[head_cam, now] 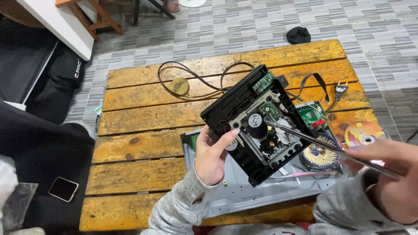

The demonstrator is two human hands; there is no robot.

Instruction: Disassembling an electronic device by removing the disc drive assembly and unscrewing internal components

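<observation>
Left hand (212,153) gripping the black disc drive assembly (254,124) by its near-left edge, fingers wrapped tight, tilted up above the grey metal chassis (235,191) on the yellow wooden table (143,143). Right hand (392,174) closed around long metal tweezers (322,146), tip poking into the drive's middle. Shiny disc (363,132) lying far right, black power cord (191,80) looped behind.
</observation>
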